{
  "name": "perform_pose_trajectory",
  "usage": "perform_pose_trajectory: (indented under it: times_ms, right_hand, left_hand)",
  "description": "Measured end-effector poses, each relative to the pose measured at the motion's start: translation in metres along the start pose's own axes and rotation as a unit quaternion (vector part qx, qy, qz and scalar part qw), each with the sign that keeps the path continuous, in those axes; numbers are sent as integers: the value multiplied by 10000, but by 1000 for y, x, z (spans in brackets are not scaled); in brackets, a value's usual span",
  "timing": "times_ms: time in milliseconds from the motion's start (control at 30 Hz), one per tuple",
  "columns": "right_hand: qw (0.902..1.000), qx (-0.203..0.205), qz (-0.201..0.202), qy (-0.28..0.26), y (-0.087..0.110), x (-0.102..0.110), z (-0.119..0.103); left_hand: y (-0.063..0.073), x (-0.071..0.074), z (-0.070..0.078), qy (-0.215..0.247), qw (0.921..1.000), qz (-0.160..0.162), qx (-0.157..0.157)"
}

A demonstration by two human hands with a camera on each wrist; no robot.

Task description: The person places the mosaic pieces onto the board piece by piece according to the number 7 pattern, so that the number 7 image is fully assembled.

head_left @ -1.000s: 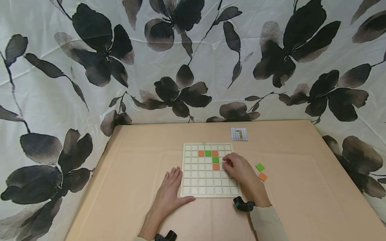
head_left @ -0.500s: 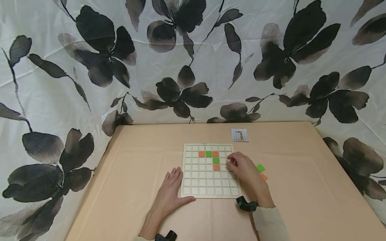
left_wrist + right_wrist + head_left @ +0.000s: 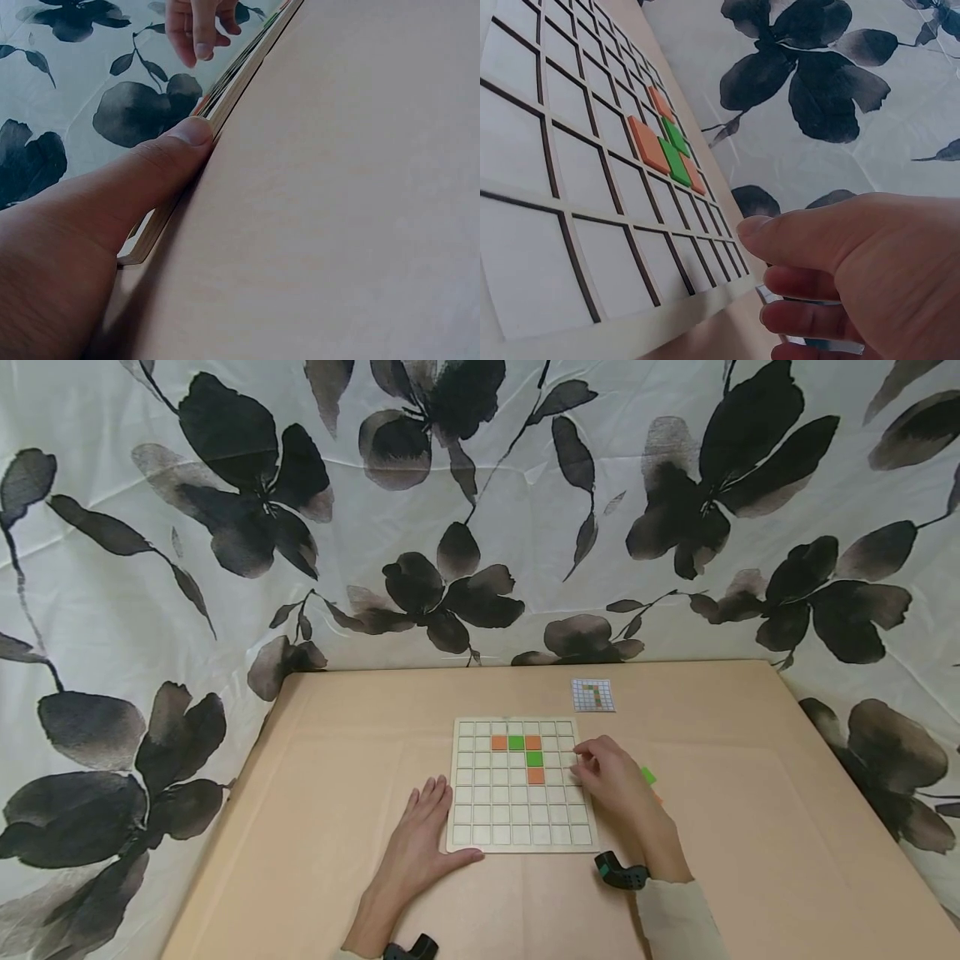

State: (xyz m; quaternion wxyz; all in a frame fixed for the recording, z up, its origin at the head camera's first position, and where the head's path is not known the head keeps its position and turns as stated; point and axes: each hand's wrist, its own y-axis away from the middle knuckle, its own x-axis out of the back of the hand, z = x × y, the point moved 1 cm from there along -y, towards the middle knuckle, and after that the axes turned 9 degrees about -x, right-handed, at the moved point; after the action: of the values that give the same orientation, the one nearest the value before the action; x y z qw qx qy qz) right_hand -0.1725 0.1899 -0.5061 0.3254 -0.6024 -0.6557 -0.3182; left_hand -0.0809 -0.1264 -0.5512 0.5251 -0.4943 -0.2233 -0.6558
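A white grid board (image 3: 487, 814) lies on the table. Several orange and green square tiles sit in its upper cells, among them a lower orange tile (image 3: 536, 776) and a green tile (image 3: 534, 759) above it. My left hand (image 3: 420, 847) rests at the board's left side with straight fingers, and its thumb (image 3: 191, 131) touches the near edge. Over the board's right edge hovers my right hand (image 3: 611, 785), fingers loosely bent. In the right wrist view no tile shows between thumb and fingers. A loose green tile (image 3: 648, 774) and an orange one peek out beyond that hand, mostly hidden.
A small card with a printed grid pattern (image 3: 593, 695) lies beyond the board's top right. The tan table (image 3: 360, 718) ends at the back against a white cloth with dark flowers (image 3: 450, 602).
My right hand has drawn away from beside the lower orange tile to the board's right edge, covering more of the two loose tiles. My left hand has stayed put.
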Motion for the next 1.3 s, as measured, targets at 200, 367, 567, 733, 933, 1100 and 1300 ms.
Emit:
perform_pose_trajectory:
  times_ms: [200, 367, 567, 733, 933, 1100, 1300]
  right_hand:
    - [10000, -26, 86, -43, 2, 0, 8]
    - [9999, -65, 145, -19, 5, 1, 11]
    - [9998, -67, 198, -8, 6, 5, 18]
    - [9996, -86, 267, -12, 6, 8, 25]
    - [9994, -119, 318, -42, 6, 12, 34]
    - [9993, -143, 341, -67, 6, 16, 38]
    - [9991, -207, 349, -73, 7, 20, 43]
  left_hand:
    - [0, 1, 0, 31, 10000, 9, 9]
    - [0, 0, 0, -12, 10000, 18, -15]
    - [0, 0, 0, 4, 10000, -28, 22]
    - [0, 0, 0, -24, 9999, -77, 74]
    - [0, 0, 0, -21, 9999, -95, 80]
    - [0, 0, 1, -37, 9999, -78, 75]
    - [-1, 1, 1, -45, 10000, -43, 50]
